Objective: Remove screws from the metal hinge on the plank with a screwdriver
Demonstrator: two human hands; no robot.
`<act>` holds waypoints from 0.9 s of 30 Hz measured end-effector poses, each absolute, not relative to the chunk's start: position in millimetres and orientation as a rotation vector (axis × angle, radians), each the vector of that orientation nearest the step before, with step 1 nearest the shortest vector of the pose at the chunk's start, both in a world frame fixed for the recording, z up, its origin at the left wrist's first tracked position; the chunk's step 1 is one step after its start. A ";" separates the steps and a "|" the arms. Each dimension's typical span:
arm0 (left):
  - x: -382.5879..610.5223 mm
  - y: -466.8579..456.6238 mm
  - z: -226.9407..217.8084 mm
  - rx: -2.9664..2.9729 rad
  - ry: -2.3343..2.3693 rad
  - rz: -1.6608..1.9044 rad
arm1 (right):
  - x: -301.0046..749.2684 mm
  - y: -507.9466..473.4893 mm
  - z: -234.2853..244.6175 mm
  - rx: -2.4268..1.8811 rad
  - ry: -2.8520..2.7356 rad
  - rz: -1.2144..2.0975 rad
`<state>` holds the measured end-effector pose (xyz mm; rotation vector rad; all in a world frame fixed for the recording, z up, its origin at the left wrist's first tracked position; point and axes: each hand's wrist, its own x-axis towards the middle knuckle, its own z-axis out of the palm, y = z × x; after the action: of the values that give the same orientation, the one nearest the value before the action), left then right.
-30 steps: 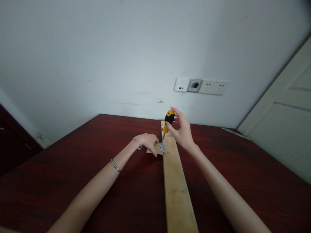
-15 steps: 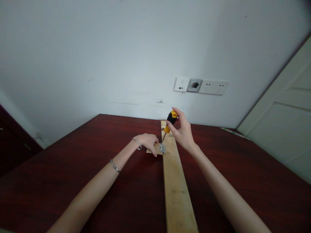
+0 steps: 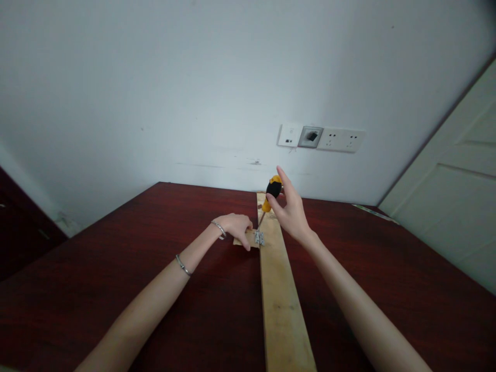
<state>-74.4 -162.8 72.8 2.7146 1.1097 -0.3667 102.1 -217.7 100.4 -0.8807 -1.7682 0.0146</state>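
Note:
A long pale wooden plank [image 3: 282, 299] lies lengthwise on the dark red table [image 3: 116, 268]. A small metal hinge [image 3: 259, 237] joins it to a short wooden piece [image 3: 243, 239] at its left side. My left hand [image 3: 236, 226] rests closed on that short piece, pressing it down. My right hand [image 3: 290, 209] grips the yellow and black handle of a screwdriver [image 3: 272, 190] between thumb and fingers. The shaft slants down toward the hinge.
A white wall stands behind the table, with a row of sockets and a switch [image 3: 321, 138]. A white door [image 3: 449, 196] is at the right. Dark furniture [image 3: 19, 222] shows at the far left.
My right hand has turned the screwdriver handle, and its fingers have stretched out further along it. The left hand, the plank and the hinge have stayed in place.

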 end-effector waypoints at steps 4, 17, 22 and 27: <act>-75.0 -161.7 71.6 2.712 1.105 -0.376 | 100.3 -223.0 103.0 -0.880 -1.821 0.047; -75.1 -162.9 74.2 2.711 1.079 -0.378 | 99.8 -223.0 105.3 -0.804 -1.771 0.028; -74.9 -163.9 75.1 2.699 1.090 -0.380 | 97.3 -220.9 106.4 -0.839 -1.778 0.016; -74.7 -162.0 74.4 2.699 1.086 -0.370 | 95.8 -211.3 112.7 -0.890 -1.735 -0.067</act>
<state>-74.7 -162.0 74.4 2.6989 1.0863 -0.3697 95.8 -211.3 112.7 -0.8903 -1.7345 -0.0669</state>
